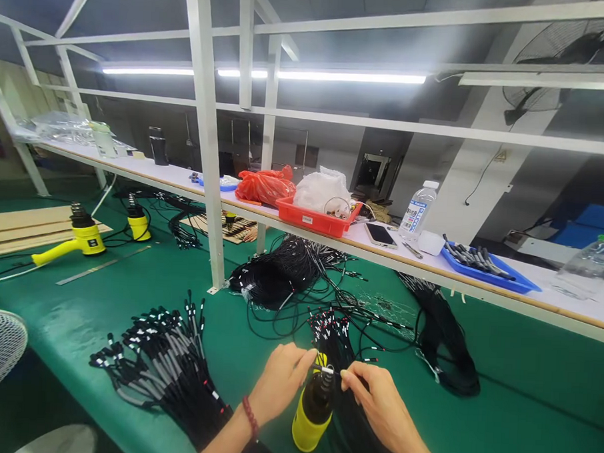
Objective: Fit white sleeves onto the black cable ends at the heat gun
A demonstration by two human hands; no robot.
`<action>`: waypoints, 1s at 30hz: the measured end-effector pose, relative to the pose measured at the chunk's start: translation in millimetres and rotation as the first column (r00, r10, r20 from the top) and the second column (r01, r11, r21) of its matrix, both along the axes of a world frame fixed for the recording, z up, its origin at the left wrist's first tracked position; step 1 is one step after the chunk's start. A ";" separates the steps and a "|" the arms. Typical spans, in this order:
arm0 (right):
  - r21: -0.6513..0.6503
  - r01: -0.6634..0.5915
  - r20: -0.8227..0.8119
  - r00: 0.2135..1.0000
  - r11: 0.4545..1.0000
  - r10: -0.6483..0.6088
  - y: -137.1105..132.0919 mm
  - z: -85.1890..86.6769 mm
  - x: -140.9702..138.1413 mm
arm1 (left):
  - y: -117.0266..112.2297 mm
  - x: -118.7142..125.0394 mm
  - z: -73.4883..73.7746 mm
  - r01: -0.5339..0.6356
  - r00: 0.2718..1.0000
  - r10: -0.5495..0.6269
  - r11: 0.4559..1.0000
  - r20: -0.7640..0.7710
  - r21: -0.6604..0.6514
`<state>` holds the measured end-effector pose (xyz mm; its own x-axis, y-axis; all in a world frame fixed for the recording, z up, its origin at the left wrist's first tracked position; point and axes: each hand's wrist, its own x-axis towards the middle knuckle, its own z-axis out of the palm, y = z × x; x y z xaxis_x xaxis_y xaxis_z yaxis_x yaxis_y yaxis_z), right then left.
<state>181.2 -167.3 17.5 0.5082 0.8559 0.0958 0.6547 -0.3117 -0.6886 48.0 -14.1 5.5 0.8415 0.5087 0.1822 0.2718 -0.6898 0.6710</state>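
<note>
A yellow and black heat gun stands upright between my hands, nozzle up. Right over its nozzle, a thin cable with a white sleeve is stretched across. My left hand pinches one end of this cable; a dark red bead bracelet is on that wrist. From the other side my right hand pinches the cable between thumb and forefinger. Behind the nozzle lies a bundle of black cables with white and red-marked ends. Left of my hands is a larger bundle of black cables with grey sleeves.
Coiled black cables lie under the shelf, with another coil at right. The shelf holds a red tray, phone, bottle and blue tray. A white post rises ahead. Another heat gun stands left.
</note>
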 end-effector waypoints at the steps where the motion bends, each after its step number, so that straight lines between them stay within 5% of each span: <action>1: 0.010 0.003 0.003 1.000 1.000 -0.003 0.2 0.0 -0.4 | 0.0 0.2 -1.3 -0.001 1.000 0.001 1.000 0.007 -0.005; 7: 0.102 0.076 -0.005 0.997 0.992 -0.075 5.6 -1.1 2.9 | -0.3 3.1 -4.1 0.080 0.980 -0.071 0.996 0.187 -0.038; 11: 0.149 0.316 0.150 0.929 0.937 -0.337 7.6 -17.9 22.8 | 10.1 9.2 -16.1 -0.046 0.994 0.041 0.998 0.098 0.048; 15: 0.086 0.527 0.264 0.806 0.845 -0.529 -4.6 -56.8 48.0 | 35.6 -1.2 -67.0 -0.042 0.912 0.118 0.979 -0.392 0.198; 18: -0.097 0.599 0.240 0.789 0.795 -0.565 -24.4 -89.5 60.0 | 49.0 -23.8 -114.9 0.012 0.808 0.074 0.990 -0.585 0.142; 20: -0.164 0.580 0.203 0.811 0.798 -0.548 -39.2 -107.8 64.5 | 50.9 -39.8 -138.9 0.046 0.744 0.034 0.994 -0.667 0.102; 23: -0.174 0.446 0.129 0.894 0.878 -0.429 -57.5 -126.1 67.7 | 49.1 -55.7 -157.0 0.101 0.693 -0.020 0.992 -0.721 0.070; 30: -0.134 0.295 0.021 0.955 0.946 -0.295 -65.2 -133.9 64.2 | 59.9 -57.2 -160.9 0.221 0.660 -0.131 0.975 -0.740 0.024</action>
